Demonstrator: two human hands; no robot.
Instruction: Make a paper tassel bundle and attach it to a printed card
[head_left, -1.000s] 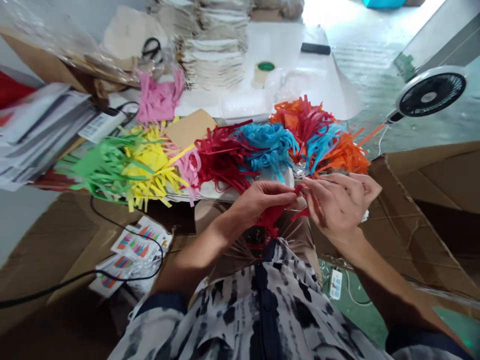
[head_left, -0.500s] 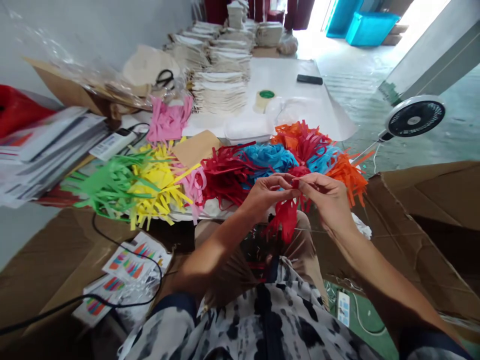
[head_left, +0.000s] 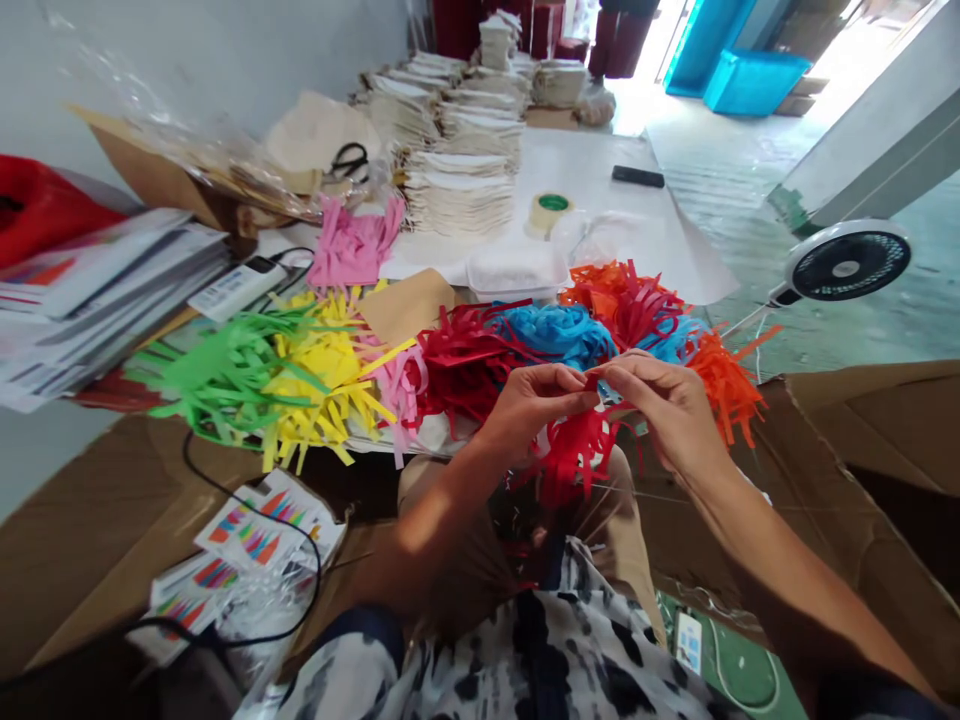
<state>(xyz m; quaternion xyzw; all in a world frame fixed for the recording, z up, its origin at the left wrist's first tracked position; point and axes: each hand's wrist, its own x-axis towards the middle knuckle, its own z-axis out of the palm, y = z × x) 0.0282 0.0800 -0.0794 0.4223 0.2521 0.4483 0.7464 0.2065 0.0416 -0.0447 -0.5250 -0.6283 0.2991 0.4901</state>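
Between my two hands, above my lap, a red paper tassel [head_left: 577, 450] hangs with its cut strips downward. My left hand [head_left: 536, 400] pinches the tassel's top edge between thumb and finger. From the other side, my right hand [head_left: 656, 395] grips the same top edge, close to the left fingertips. Behind the hands lie bunches of fringed paper: dark red [head_left: 469, 365], blue [head_left: 559, 335] and orange [head_left: 724, 380]. Farther left are yellow fringe [head_left: 326, 385], green fringe [head_left: 232, 365] and some pink strips [head_left: 401, 385].
Stacks of cream pieces [head_left: 457, 195] stand at the back, beside scissors [head_left: 350, 160]. A tape roll [head_left: 551, 212] and a black object [head_left: 637, 177] lie on the white sheet. A small fan [head_left: 851, 262] stands right, above a cardboard box [head_left: 810, 480]. A black cable [head_left: 247, 515] hangs left.
The view has shifted slightly, so the table things appear lower and farther right. The red tassel's top is stretched wider between my fingers, and its strips have spread.
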